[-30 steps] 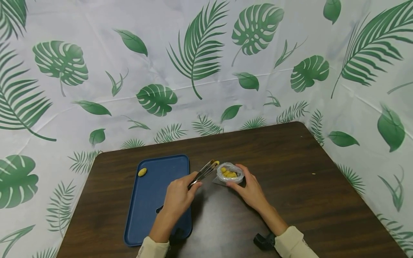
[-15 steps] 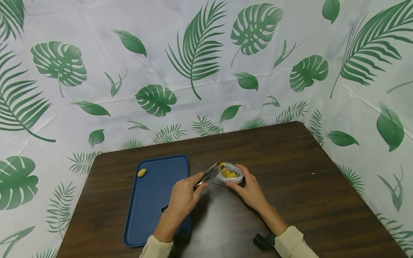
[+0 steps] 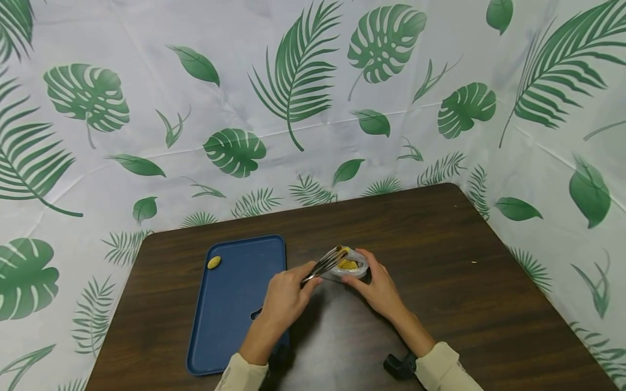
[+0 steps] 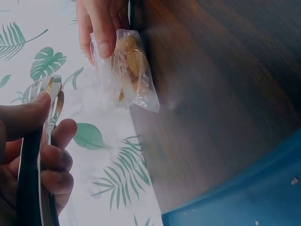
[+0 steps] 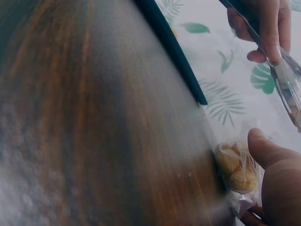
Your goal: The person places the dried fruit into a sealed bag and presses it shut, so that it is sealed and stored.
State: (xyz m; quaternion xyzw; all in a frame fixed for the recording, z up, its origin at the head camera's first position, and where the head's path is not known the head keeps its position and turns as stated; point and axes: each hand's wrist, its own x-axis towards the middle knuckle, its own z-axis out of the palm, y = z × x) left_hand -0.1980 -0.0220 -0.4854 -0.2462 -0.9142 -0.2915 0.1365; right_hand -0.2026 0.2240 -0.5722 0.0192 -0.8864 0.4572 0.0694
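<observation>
My left hand holds a pair of metal tongs with dark handles, angled up to the right. The slotted tips overlap the mouth of a clear plastic bag. Yellow-brown pieces of food fill part of this bag. My right hand grips the bag's right side, thumb in front and fingers behind. In the left wrist view, a yellowish strip shows between the tongs' tips; I cannot tell whether a piece is held there. The right wrist view shows rounded pieces through the plastic beside my thumb.
A blue tray lies on the left of the dark wooden table. One yellow piece sits at its upper left corner. A tiny pale crumb lies on the right of the table. Behind stands a leaf-patterned cloth.
My left hand has moved right with the tongs, bringing their tips from left of the bag to over its mouth. A yellow piece showed at the tips earlier. My right hand stays put.
</observation>
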